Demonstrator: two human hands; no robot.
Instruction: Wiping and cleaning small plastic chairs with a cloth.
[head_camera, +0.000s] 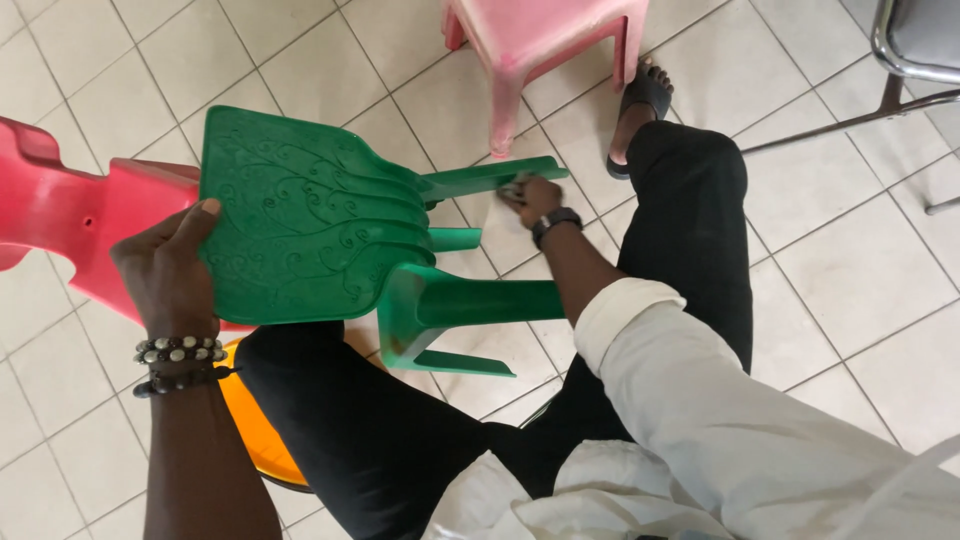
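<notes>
A green plastic chair (310, 215) lies tipped on its side across my lap, its patterned backrest toward my left. My left hand (165, 265) grips the edge of that backrest, thumb on the front. My right hand (530, 198) presses a small pale cloth (512, 185) against one green leg, fingers closed on it. A dark watch sits on my right wrist and bead bracelets on the left.
A red plastic chair (60, 205) lies at the left behind the green one. A pink plastic stool (540, 40) stands at the top. An orange seat (255, 430) shows under my legs. Metal chair legs (900, 70) are at the top right. The floor is pale tile.
</notes>
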